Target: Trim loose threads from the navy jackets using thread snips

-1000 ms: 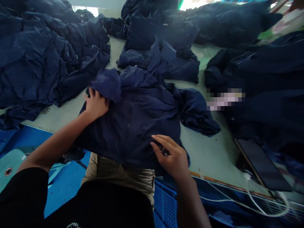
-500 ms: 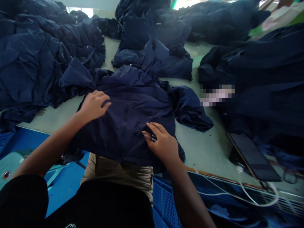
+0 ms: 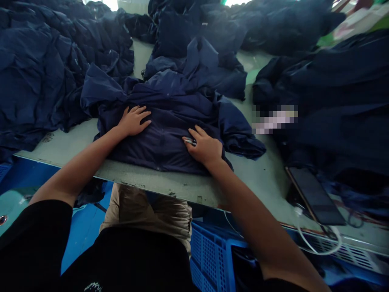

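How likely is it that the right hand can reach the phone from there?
Probably yes: only jacket and table seem to lie between the right hand and the phone, though the small object that hand holds might hinder grasping.

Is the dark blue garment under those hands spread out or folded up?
Spread out, though wrinkled: the garment lies across the table, with a sleeve out on each side.

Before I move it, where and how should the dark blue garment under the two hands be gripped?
Probably by both ends of its near edge, coming from the person's side: the garment lies roughly flat, and that edge lies toward the front of the table. The right hand holds a small silvery object, so its grip may be weaker.
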A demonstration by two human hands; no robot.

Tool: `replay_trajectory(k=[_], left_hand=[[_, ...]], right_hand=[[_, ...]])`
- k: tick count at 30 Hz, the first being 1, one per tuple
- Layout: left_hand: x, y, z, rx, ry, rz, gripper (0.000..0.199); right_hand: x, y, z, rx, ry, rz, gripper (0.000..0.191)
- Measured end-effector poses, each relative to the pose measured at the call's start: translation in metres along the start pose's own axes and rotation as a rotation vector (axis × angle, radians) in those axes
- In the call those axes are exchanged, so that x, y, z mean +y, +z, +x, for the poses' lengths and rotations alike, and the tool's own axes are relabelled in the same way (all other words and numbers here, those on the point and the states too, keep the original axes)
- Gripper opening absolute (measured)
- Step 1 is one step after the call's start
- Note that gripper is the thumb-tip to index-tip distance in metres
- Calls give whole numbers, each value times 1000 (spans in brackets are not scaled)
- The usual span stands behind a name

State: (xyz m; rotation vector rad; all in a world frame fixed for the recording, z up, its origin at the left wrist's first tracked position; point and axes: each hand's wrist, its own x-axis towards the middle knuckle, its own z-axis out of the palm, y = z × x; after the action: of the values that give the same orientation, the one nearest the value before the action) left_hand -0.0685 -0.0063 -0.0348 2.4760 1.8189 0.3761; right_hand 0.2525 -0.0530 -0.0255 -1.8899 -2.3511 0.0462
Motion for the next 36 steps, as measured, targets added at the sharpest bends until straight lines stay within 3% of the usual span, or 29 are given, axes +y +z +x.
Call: replay_trajectory(k=[3, 6, 9, 13, 17, 22, 26, 30, 33, 36], left_hand=[[6, -3, 19, 83, 18, 26, 51], [21, -10, 15, 111, 119, 36, 48], [42, -16, -17, 75, 265, -1, 50], [59, -20, -72, -24, 484, -117, 51], [59, -16, -94, -43, 525, -199, 57], [64, -12, -87, -42, 551, -259, 27], [77, -16, -82, 12, 509, -360, 23], [85, -25, -66, 54, 405, -563, 32], [84, -33, -47, -17, 351, -755, 40], [80, -35, -32, -189, 362, -933, 44]], right_hand=[[3, 0, 26, 18, -21, 7, 60], [1, -2, 27, 65, -25, 24, 60], [-5, -7, 0, 97, -78, 65, 54], [-14, -14, -49, -4, -348, 182, 41], [-23, -13, -70, -85, -497, 261, 31], [-30, -9, -66, -36, -477, 356, 27], [-38, -10, -65, 55, -401, 444, 25], [-36, -22, -50, 112, -337, 620, 27], [-26, -37, -31, 71, -308, 758, 26], [-16, -44, -17, -8, -315, 872, 30]])
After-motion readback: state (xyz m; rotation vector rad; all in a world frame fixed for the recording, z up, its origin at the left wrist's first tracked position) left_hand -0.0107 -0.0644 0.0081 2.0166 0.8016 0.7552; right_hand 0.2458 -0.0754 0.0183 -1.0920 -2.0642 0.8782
